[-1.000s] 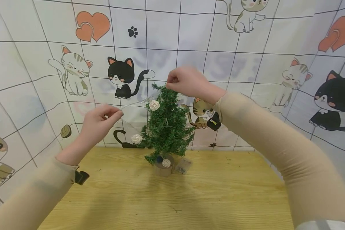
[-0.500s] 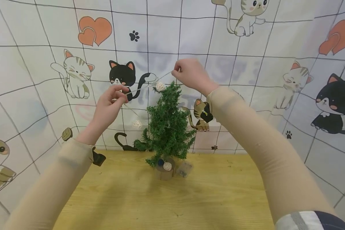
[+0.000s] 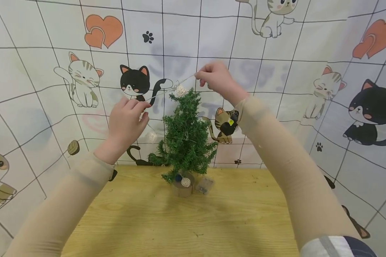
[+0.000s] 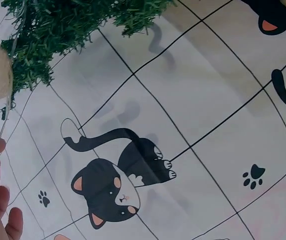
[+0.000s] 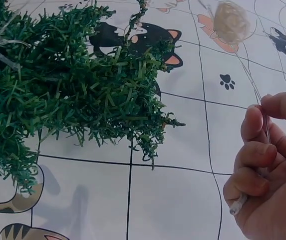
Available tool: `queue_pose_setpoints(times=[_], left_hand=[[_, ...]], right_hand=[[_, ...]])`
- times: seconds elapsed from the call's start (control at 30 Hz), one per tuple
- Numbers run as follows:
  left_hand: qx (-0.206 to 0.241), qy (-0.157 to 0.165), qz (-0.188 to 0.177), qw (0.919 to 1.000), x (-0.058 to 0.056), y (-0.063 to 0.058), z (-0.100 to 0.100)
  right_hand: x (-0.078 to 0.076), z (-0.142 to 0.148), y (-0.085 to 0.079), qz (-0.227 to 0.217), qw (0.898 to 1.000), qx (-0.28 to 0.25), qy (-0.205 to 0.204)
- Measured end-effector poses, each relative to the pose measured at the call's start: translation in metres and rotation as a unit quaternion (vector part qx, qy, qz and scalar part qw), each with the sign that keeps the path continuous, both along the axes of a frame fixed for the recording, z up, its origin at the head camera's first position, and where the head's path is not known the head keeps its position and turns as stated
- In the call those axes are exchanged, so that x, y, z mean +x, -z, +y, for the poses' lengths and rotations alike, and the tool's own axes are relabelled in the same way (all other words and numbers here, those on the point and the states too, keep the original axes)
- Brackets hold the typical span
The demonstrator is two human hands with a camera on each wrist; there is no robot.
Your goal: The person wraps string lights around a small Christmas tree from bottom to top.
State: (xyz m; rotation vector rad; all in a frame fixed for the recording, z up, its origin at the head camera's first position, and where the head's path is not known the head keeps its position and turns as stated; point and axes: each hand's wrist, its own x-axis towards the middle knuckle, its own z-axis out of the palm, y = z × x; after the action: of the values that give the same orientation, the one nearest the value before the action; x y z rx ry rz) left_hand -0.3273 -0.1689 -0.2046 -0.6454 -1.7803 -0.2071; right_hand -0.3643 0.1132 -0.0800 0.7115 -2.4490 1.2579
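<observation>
A small green artificial Christmas tree [image 3: 187, 139] stands upright on the table. A string-light wire [image 3: 159, 94] with white woven balls runs between both hands, level with the treetop. One ball [image 3: 181, 91] overlaps the tip of the tree; in the right wrist view this ball [image 5: 231, 22] hangs beyond the branches. To the left of the tree, my left hand [image 3: 126, 119] pinches the wire, which passes between its fingers in the left wrist view. Above and right of the tip, my right hand [image 3: 217, 77] pinches the wire, with a clear bulb [image 5: 238, 204] at its curled fingers.
Another woven ball [image 3: 152, 136] hangs left of the tree, and one more ball [image 3: 186, 182] lies against the round base [image 3: 183, 192]. A clear battery box [image 3: 204, 185] sits right of the base on the wooden table [image 3: 180, 225]. Behind is a cat-print wall covering [image 3: 180, 39].
Both hands have risen, the left also moving right toward the tree. The upper ball went from the tree's left side up to its tip, and the wire between the hands now stretches above the branches.
</observation>
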Motion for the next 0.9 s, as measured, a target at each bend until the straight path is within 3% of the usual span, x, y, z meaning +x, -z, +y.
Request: queue_pose_setpoints(times=[0.1,0.23,0.3,0.4,0.5,0.63,0.7,0.83,0.9], left_hand=[[0.001,-0.022,0.003,0.9998,-0.001,0.009,-0.001],[0.0,-0.057,-0.031,0.9979,-0.002,0.022,-0.003],[-0.001,-0.07,-0.061,0.9957,-0.001,0.025,-0.002],[-0.002,-0.087,-0.115,0.9896,0.001,0.026,0.001],[-0.002,-0.102,-0.174,0.9796,0.003,0.024,0.005],[-0.007,-0.111,-0.234,0.9659,0.003,0.021,0.012],[-0.01,-0.113,-0.254,0.9605,0.001,0.021,0.015],[-0.011,-0.126,-0.273,0.9537,-0.001,0.022,0.015],[-0.01,-0.135,-0.273,0.9525,-0.001,0.023,0.014]], right_hand=[[0.001,0.004,0.003,0.003,1.0,0.01,-0.004],[0.002,0.008,0.004,-0.002,1.0,0.021,-0.006],[0.002,0.008,0.002,-0.02,1.0,0.004,-0.017],[0.001,0.006,-0.003,-0.074,0.994,-0.065,-0.048],[-0.001,0.001,-0.008,-0.148,0.974,-0.151,-0.085],[-0.003,-0.005,-0.011,-0.234,0.93,-0.259,-0.116],[-0.005,-0.007,-0.012,-0.255,0.913,-0.292,-0.124],[-0.007,-0.011,-0.01,-0.269,0.902,-0.309,-0.141],[-0.008,-0.012,-0.009,-0.265,0.904,-0.299,-0.151]])
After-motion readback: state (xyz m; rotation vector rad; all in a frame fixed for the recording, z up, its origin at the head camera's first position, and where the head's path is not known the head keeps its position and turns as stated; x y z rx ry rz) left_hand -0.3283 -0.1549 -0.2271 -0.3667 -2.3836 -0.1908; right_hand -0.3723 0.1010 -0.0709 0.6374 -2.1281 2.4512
